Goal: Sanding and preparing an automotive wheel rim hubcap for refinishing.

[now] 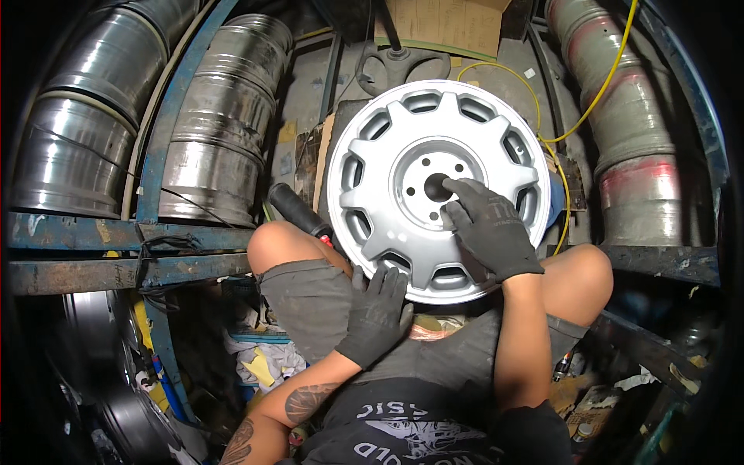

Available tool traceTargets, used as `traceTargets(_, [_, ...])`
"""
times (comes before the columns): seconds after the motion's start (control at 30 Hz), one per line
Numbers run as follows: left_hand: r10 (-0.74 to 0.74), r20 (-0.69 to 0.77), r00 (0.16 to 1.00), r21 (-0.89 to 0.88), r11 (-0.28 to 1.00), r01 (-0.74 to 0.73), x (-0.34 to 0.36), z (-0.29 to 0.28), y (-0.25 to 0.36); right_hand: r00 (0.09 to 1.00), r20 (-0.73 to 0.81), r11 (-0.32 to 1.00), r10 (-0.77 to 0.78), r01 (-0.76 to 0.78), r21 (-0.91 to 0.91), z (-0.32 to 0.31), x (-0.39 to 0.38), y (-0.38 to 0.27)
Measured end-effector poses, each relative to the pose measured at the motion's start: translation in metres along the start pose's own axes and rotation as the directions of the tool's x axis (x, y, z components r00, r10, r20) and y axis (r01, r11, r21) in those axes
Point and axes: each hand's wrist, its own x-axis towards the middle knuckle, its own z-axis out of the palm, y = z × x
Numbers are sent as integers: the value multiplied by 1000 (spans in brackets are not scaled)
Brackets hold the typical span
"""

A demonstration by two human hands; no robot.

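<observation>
A silver-painted alloy wheel rim [442, 267] lies face up in front of me, with slots around its outer ring and bolt holes around the dark centre bore. My right hand [496, 236], in a dark grey work glove, reaches over the face from the right. Its fingers are apart and bent, the tips touching the hub beside the bore. At the near left edge, my left hand [376, 314], gloved alike, rests its spread fingers on the outer lip. Whether anything thin lies beneath either palm is hidden.
Stacked bare metal wheels [221, 116] fill racks on the left; red-marked wheels [632, 132] line the right. A yellow hose [604, 89] hangs at right. A black cylindrical tool handle [298, 209] lies left of the rim. Beyond stand a metal base [403, 70] and cardboard [442, 27].
</observation>
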Motion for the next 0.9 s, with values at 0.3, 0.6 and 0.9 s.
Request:
traceTargets(0.3, [-80, 71, 994, 126, 989, 71, -1, -23, -15, 1000, -14, 999, -19, 18, -32, -4, -12, -2])
traceTargets(0.6, [-109, 35, 993, 80, 991, 106, -23, -24, -15, 995, -33, 994, -95, 93, -65, -9, -17, -5])
traceTargets(0.9, [-183, 86, 979, 402, 906, 134, 10, -35, -79, 994, 102, 998, 36, -31, -50, -17, -13, -11])
